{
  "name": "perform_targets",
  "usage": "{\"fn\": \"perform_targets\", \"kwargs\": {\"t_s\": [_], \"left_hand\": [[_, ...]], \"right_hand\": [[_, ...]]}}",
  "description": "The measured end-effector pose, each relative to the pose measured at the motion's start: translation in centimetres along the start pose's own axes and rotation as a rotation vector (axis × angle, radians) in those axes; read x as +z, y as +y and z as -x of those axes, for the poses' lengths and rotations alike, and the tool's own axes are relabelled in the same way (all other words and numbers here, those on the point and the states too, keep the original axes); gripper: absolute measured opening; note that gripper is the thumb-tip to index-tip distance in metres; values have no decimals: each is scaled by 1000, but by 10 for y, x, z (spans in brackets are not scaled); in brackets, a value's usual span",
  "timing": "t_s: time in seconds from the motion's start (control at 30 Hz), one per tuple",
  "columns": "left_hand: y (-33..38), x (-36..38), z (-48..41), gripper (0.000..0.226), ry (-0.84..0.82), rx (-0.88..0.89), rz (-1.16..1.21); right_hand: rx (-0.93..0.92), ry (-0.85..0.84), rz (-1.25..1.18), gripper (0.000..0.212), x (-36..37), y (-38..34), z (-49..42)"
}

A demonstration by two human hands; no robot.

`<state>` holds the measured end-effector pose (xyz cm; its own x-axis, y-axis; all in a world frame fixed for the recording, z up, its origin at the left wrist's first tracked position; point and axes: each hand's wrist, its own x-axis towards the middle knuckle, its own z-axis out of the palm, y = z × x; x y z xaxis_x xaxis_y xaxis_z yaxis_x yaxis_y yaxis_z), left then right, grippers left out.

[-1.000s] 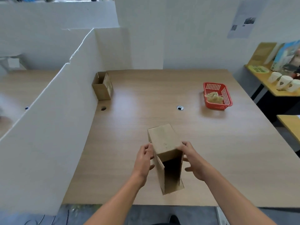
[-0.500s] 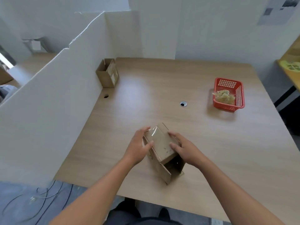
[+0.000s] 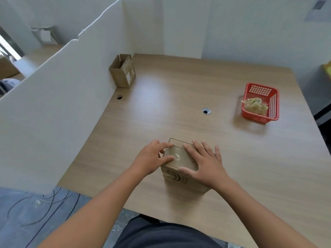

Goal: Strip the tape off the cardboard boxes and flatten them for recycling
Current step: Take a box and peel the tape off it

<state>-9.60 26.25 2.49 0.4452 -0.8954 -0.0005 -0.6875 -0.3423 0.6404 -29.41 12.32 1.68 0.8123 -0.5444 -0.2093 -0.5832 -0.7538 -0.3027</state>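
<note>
A small cardboard box [image 3: 177,159] stands on the wooden table [image 3: 197,90] near the front edge, its closed end facing up with clear tape across it. My left hand [image 3: 152,159] rests against the box's left side, thumb and fingertips touching the taped top edge. My right hand [image 3: 204,163] lies flat on the top and right side, fingers spread and straight. A dark printed logo shows on the box's near face. A second, open cardboard box [image 3: 122,73] stands at the far left by the partition.
A red plastic basket [image 3: 260,102] holding crumpled tape sits at the far right of the table. A white partition wall [image 3: 53,97] runs along the left edge. Two cable holes [image 3: 206,111] pierce the tabletop. Cables lie on the floor at lower left.
The box, held tilted with its open end toward me a second ago, now stands on the table with the taped end up. Both hands have shifted onto its top.
</note>
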Motion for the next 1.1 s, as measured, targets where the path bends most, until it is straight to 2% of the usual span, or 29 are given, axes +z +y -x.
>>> {"fn": "perform_targets", "kwargs": {"t_s": [0.07,0.13,0.17,0.23,0.3,0.33,0.4,0.47,0.53,0.6,0.73,0.83,0.93,1.0,1.1], "left_hand": [[0,0,-3,31,127,237,-88],[-1,1,-10,16,169,506,-149],[0,2,-13,12,152,595,-140],[-2,5,-16,13,122,646,-117],[0,13,-16,9,154,537,-86],[3,19,-14,8,199,415,-15],[13,25,-13,9,310,37,322],[20,27,-13,12,319,-257,761],[20,31,-7,13,277,-310,1002],[20,31,-2,11,251,-322,1145],[20,32,-4,14,394,-519,1439],[18,34,-9,8,424,-683,1461],[10,32,-7,25,422,-757,1422],[5,29,-4,31,402,-747,1360],[-2,30,4,25,306,-628,1052]], "right_hand": [[-17,-3,-2,99,-1,4,-5],[-27,0,-22,101,-1,7,-9],[-28,0,-37,102,-1,8,-9],[-24,-3,-53,104,1,10,-9],[-18,7,-59,106,3,10,-7],[-14,16,-65,107,4,9,-6],[-6,28,-80,110,5,7,-6],[3,30,-91,111,5,6,-5],[16,24,-96,112,4,5,-5],[23,34,-97,112,2,3,-4],[57,29,-57,114,2,-7,-3],[95,29,21,120,3,-19,-3],[80,24,116,121,5,-35,-7],[49,20,123,115,5,-44,-12],[54,0,110,112,6,-50,-18]]}}
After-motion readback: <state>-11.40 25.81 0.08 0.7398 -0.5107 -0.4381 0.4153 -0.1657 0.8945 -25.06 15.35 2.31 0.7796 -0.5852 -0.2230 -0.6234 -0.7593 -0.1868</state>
